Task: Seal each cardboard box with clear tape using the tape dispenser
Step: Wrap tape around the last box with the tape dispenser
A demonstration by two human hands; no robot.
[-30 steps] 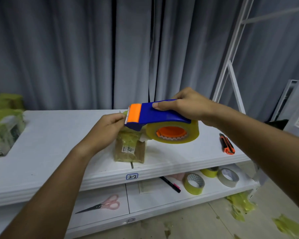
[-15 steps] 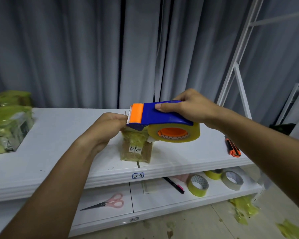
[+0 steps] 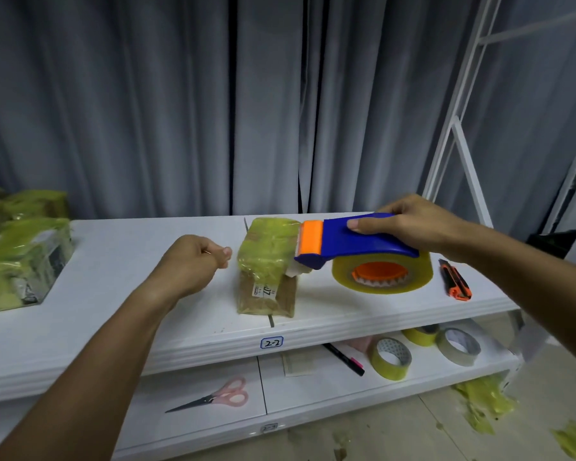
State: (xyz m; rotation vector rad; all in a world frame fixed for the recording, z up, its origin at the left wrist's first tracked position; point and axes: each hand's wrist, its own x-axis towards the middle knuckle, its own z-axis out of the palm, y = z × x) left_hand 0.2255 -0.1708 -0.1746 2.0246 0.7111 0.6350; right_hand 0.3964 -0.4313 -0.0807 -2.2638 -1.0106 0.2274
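Observation:
A small cardboard box (image 3: 267,291) stands on the white upper shelf (image 3: 120,271), its top half wrapped in yellowish clear tape. My right hand (image 3: 409,224) grips the blue tape dispenser (image 3: 350,241) with its orange blade end against the box's upper right side; the big tape roll (image 3: 381,274) hangs under it. My left hand (image 3: 193,261) hovers just left of the box, apart from it, fingers curled with thumb against forefinger and nothing visibly held.
Tape-wrapped boxes (image 3: 20,257) pile at the shelf's left end. An orange box cutter (image 3: 456,281) lies at the right end. The lower shelf holds pink scissors (image 3: 220,397), a pen (image 3: 343,359) and three tape rolls (image 3: 391,359). Tape scraps (image 3: 486,400) litter the floor.
My left hand has let go of the box top and pulled away to the left. The dispenser has slid right off the box top to its right side.

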